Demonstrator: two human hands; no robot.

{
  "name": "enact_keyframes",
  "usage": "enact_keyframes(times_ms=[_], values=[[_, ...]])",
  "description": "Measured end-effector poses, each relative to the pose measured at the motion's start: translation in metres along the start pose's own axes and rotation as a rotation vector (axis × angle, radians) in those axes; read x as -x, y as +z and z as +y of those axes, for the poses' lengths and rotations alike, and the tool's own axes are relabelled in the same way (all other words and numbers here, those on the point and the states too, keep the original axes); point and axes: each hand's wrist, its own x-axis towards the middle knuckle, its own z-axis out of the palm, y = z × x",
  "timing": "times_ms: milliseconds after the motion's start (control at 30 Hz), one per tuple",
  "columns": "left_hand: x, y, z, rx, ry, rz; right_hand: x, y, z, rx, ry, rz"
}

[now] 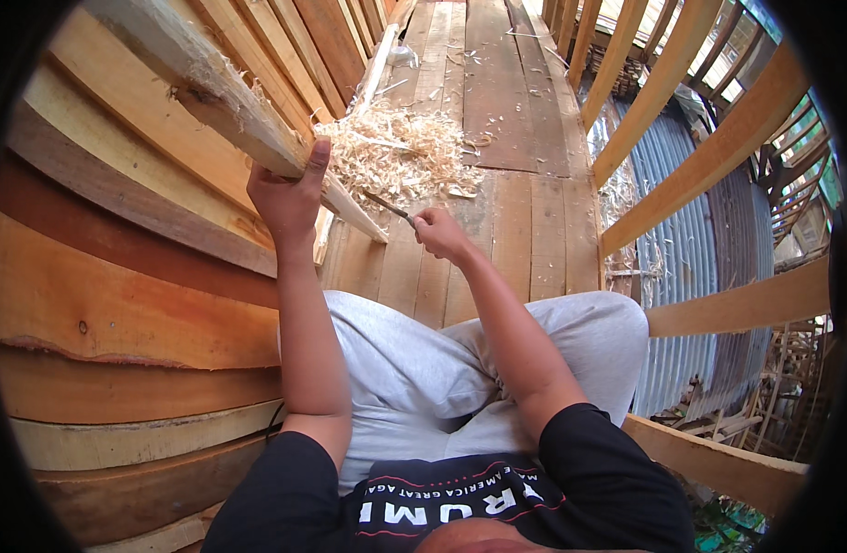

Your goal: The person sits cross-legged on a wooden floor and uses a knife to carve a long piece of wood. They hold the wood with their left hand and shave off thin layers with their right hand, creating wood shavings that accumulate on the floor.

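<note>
Diagonally, a squared pale timber (230, 129), frayed with torn fibres, slants beside smooth wooden boards (138, 290), grasped by the left hand (288, 198). The right hand (440, 234) clenches a slim, dark tool (388, 205) near the timber's end; curled shavings (405, 152) heap on plank flooring (511, 221).

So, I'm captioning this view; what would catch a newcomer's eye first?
Probably the pale heap of wood shavings on the plank floor at upper centre. Next, the left hand grips a rough wooden pole slanting from upper left, while the right hand holds a thin tool near the pole's lower end.
</note>
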Motion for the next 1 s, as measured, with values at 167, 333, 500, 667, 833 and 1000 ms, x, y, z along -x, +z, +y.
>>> enact_keyframes(times_ms=[167, 333, 500, 667, 833, 1000], values=[[0.007, 0.011, 0.009, 0.061, 0.089, 0.164, -0.004, 0.012, 0.019, -0.025, -0.175, 0.017], [0.009, 0.013, -0.005, 0.132, 0.146, 0.278, -0.002, 0.016, 0.012, 0.152, 0.098, -0.05], [0.004, -0.001, -0.015, 0.227, 0.134, 0.314, 0.007, 0.027, 0.008, 0.032, 0.021, 0.051], [0.005, -0.009, -0.015, 0.213, 0.087, 0.26, 0.001, 0.013, 0.02, 0.031, 0.0, 0.066], [0.001, -0.013, -0.009, 0.287, 0.12, 0.303, 0.003, 0.005, -0.002, -0.206, 0.008, 0.005], [0.003, -0.008, -0.008, 0.243, 0.123, 0.369, 0.0, 0.009, 0.007, -0.237, 0.161, -0.007]])
